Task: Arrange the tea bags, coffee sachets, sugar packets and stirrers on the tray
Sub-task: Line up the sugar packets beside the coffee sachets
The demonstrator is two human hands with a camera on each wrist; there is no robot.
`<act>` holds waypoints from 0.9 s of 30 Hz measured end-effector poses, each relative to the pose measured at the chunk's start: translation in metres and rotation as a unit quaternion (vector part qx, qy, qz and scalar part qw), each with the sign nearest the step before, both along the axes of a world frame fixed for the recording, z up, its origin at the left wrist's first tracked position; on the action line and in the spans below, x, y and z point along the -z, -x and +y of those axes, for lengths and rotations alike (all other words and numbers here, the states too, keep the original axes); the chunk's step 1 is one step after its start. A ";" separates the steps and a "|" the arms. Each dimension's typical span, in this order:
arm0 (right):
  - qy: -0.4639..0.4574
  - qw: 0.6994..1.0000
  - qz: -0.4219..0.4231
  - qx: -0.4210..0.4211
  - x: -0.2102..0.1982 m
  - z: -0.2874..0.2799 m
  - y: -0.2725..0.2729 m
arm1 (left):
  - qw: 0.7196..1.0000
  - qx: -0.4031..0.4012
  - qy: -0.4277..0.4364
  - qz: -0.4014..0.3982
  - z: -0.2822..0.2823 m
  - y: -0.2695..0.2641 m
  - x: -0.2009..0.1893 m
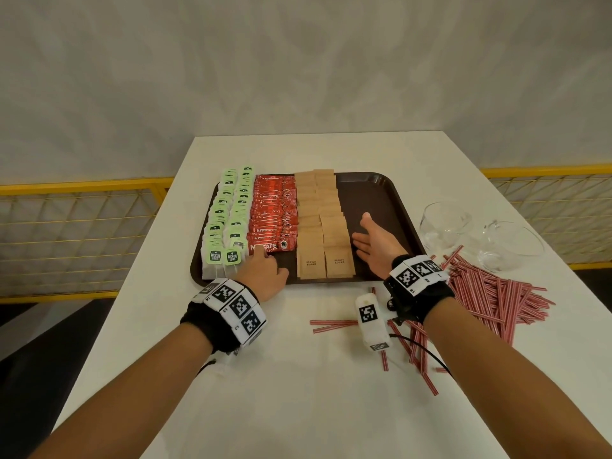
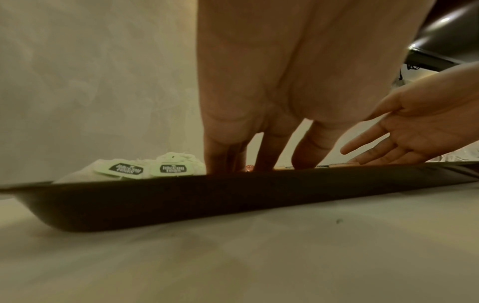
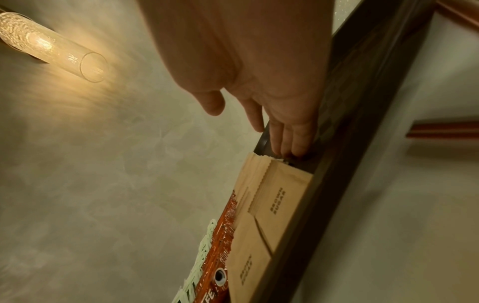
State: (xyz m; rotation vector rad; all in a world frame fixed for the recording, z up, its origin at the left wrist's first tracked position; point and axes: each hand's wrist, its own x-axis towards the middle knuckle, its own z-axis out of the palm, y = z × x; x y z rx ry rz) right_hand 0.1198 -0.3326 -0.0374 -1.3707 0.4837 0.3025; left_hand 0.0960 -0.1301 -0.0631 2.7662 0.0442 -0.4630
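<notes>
A dark brown tray (image 1: 377, 190) holds two columns of green-tagged tea bags (image 1: 228, 217), a column of red coffee sachets (image 1: 273, 213) and two columns of brown sugar packets (image 1: 319, 223). My left hand (image 1: 265, 270) lies over the tray's near edge, its straight fingers (image 2: 264, 151) touching the nearest red sachet. My right hand (image 1: 371, 246) stands on its edge with straight fingers (image 3: 293, 141) against the right side of the sugar packets (image 3: 282, 196). Red-and-white striped stirrers (image 1: 490, 293) lie in a loose heap on the table, right of the tray.
Two clear glass bowls (image 1: 445, 223) (image 1: 511, 245) stand right of the tray on the white table (image 1: 298, 392). A few stray stirrers (image 1: 331, 324) lie between my wrists. A yellow mesh railing (image 1: 76, 223) runs behind the table.
</notes>
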 end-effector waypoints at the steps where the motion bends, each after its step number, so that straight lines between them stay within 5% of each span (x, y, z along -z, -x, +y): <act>1: 0.000 1.000 0.000 0.001 0.000 -0.001 0.000 | 1.000 0.001 0.001 0.006 0.001 -0.002 0.002; 13: 0.018 1.000 0.000 -0.001 0.001 0.001 0.000 | 0.999 0.033 0.008 -0.037 -0.003 0.001 0.002; 22: -0.004 1.000 -0.001 -0.027 0.000 0.006 0.007 | 0.989 0.117 0.054 -0.073 -0.029 0.006 0.001; 27: -0.001 1.000 -0.001 -0.019 0.002 0.004 0.009 | 0.982 0.178 0.008 -0.057 -0.050 0.016 -0.002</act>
